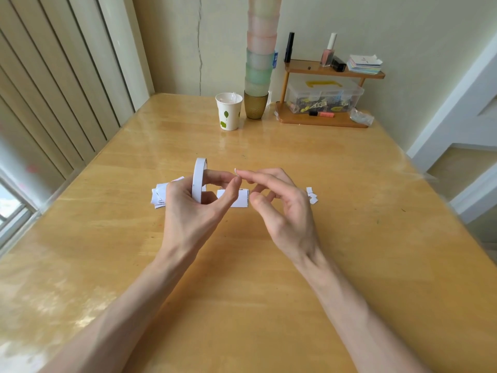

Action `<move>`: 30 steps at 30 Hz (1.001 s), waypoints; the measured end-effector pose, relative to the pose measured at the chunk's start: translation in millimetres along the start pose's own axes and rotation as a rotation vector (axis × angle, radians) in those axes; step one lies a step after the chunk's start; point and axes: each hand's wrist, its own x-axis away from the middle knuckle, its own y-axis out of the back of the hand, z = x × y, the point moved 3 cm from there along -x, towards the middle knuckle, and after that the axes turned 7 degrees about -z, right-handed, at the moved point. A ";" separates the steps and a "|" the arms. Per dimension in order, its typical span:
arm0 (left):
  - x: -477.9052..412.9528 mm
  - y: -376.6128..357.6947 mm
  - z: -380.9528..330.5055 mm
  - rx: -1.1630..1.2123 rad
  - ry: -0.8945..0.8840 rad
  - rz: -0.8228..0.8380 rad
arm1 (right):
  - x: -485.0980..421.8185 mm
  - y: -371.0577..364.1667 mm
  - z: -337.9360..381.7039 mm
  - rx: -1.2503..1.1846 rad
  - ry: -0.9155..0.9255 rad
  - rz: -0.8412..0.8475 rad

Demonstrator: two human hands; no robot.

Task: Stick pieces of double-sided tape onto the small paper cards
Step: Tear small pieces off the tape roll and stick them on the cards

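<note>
The left hand (188, 208) is gripping the double-sided tape roll (198, 176) upright, just above the left end of the white paper card (240, 201) lying on the table (242, 292). The right hand (282, 208) is hovering loosely open above the card's right end, its forefinger touching the left fingertips.

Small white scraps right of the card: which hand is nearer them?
Right. The right hand hovers just beside the scraps; the left hand is farther off, beyond the card, holding the tape roll.
</note>
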 end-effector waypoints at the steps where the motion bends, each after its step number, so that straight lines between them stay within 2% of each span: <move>1: -0.2 -0.2 0.6 -0.001 0.004 0.003 | 0.1 0.1 -0.5 0.014 0.006 -0.002; 18: -2.1 -4.3 4.7 0.110 0.186 0.057 | -1.7 2.8 -4.6 0.081 0.022 -0.020; 30: -0.6 -5.2 2.0 0.125 0.215 0.080 | 0.1 0.6 -4.5 0.051 0.001 0.014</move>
